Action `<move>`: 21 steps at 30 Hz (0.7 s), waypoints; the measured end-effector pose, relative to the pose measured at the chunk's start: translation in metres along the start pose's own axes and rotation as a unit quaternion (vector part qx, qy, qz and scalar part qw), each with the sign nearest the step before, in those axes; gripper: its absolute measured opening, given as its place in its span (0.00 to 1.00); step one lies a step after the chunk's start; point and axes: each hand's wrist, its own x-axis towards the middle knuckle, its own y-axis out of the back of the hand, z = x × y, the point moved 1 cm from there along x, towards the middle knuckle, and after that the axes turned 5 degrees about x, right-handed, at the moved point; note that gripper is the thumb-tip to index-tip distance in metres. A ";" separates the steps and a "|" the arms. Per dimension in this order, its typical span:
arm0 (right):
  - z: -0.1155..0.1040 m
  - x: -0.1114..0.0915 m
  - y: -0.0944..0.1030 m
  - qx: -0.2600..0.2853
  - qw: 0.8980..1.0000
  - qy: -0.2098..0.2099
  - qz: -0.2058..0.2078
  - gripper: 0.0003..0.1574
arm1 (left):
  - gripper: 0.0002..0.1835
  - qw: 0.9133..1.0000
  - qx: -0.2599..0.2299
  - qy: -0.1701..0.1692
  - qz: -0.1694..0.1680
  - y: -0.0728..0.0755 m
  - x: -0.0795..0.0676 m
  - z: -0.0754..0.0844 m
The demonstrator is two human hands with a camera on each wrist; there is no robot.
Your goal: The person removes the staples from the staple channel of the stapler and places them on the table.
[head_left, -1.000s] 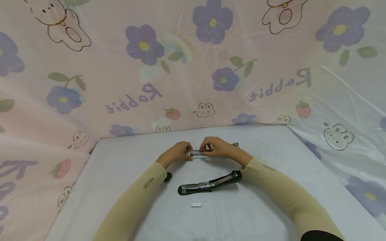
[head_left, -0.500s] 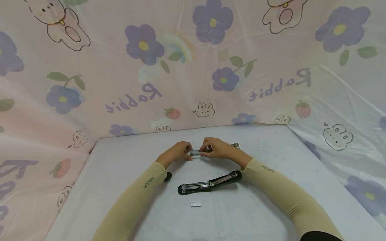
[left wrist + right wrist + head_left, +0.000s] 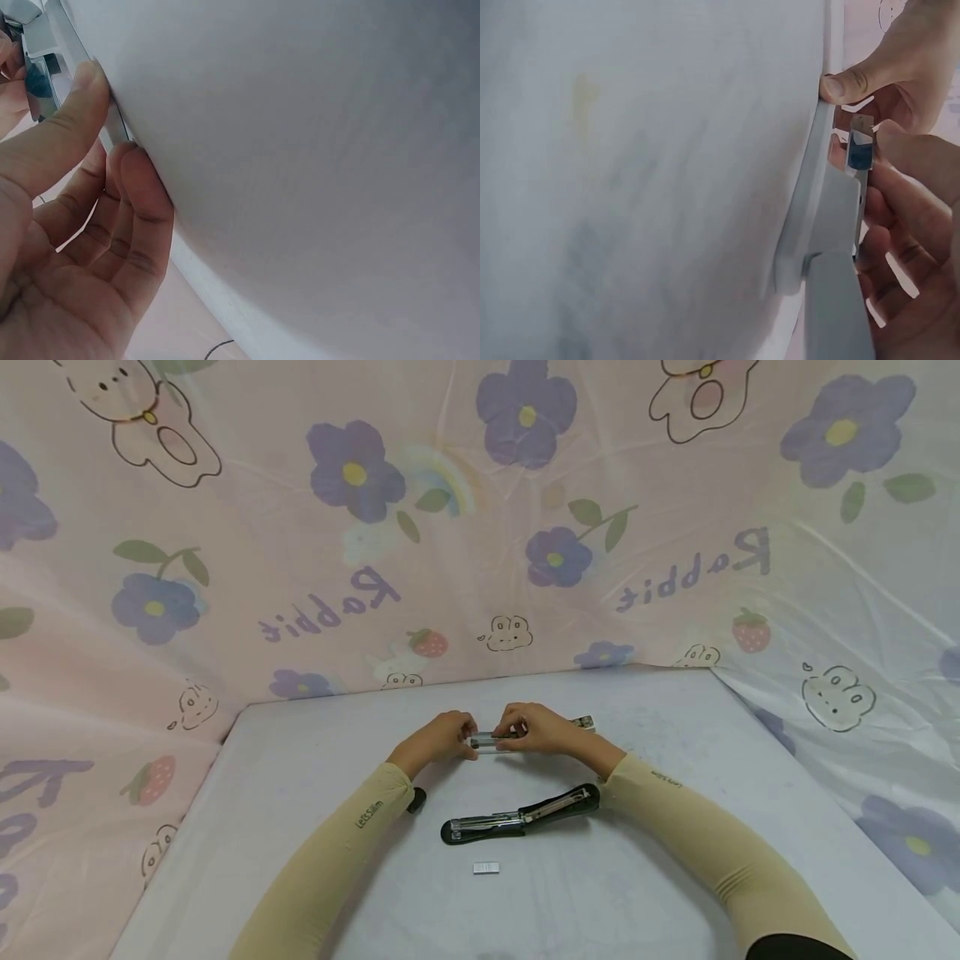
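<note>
A white stapler (image 3: 832, 217) lies folded open near the back of the table, its top arm (image 3: 583, 722) reaching out beyond my right wrist. My left hand (image 3: 446, 737) pinches the far-left end of its base between thumb and fingers; the thumb (image 3: 86, 82) presses along the white edge. Between the thumb and fingers of my right hand (image 3: 543, 728) is the stapler's thin metal rail (image 3: 862, 184), with a blue piece (image 3: 860, 155) near its end. My fingers partly hide the rail. Nearer me lie an opened black stapler (image 3: 517, 817) and a short silver staple strip (image 3: 486, 867).
The white-covered table (image 3: 322, 752) ends at a hanging printed cloth (image 3: 465, 593) at the back and sides. Beside the left cuff a small black piece (image 3: 417, 800) shows. The black stapler sits between my two forearms.
</note>
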 end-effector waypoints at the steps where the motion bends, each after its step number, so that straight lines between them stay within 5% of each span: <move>1: -0.001 0.000 0.000 0.000 1.000 -0.002 0.002 0.10 | 0.21 1.000 0.000 0.000 0.000 0.000 0.000 0.000; 21: 0.004 0.014 -0.002 -0.013 0.999 -0.006 0.031 0.03 | 0.21 1.000 0.001 -0.002 -0.005 0.000 0.001 -0.002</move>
